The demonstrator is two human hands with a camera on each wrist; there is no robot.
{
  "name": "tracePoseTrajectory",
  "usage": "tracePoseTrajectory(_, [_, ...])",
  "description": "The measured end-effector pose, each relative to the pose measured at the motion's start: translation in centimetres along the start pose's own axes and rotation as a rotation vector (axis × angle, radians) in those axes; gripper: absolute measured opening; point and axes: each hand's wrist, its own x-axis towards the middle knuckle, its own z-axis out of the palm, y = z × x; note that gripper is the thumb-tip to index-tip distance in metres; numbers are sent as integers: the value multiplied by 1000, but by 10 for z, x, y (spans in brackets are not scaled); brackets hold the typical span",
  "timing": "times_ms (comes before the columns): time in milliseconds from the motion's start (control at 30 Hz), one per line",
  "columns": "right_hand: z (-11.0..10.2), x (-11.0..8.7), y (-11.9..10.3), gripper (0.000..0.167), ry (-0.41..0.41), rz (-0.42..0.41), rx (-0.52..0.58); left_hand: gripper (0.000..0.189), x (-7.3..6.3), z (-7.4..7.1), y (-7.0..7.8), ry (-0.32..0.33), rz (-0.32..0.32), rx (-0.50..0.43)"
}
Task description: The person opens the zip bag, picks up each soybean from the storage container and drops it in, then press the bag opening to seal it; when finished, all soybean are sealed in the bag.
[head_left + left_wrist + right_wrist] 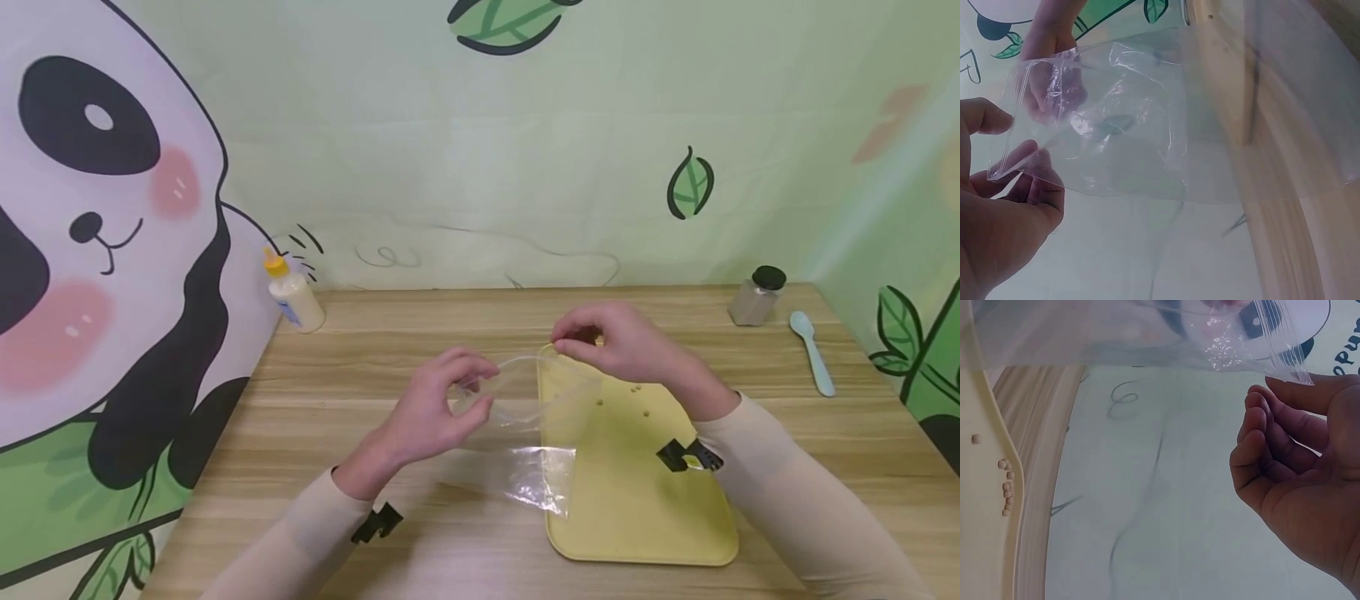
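A clear zip bag (pixel 543 479) hangs with its mouth spread into an oval, over the left edge of a yellow tray (pixel 637 500). My left hand (pixel 431 408) holds it at the left end of the zip, thumb on one side and curled fingers on the other. My right hand (pixel 1297 444) has its fingers curled in, thumb tip close to the forefinger, near the other zip corner; nothing shows between the tips. In the left wrist view, the right hand (pixel 1054 87) appears partly through the clear film. Small tan pellets (pixel 1006 487) lie along the tray's far edge.
A bottle with a yellow cap (pixel 296 302) stands at the back left of the wooden table (pixel 420 317). At the back right are a black-lidded jar (pixel 753 300) and a pale blue spoon (pixel 812 354). A printed panda cloth (pixel 450 167) hangs behind.
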Motion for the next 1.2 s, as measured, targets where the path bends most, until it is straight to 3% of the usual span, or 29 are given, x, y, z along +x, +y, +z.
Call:
tracePoseTrajectory(733, [8,-29,40,4,19,85,-13,30,-17,-9,-24,70,-141,-105])
tracePoseTrajectory(1200, [28,-47,78,14,-42,232,-51,32,-23,-12,-31,95,-209,-129])
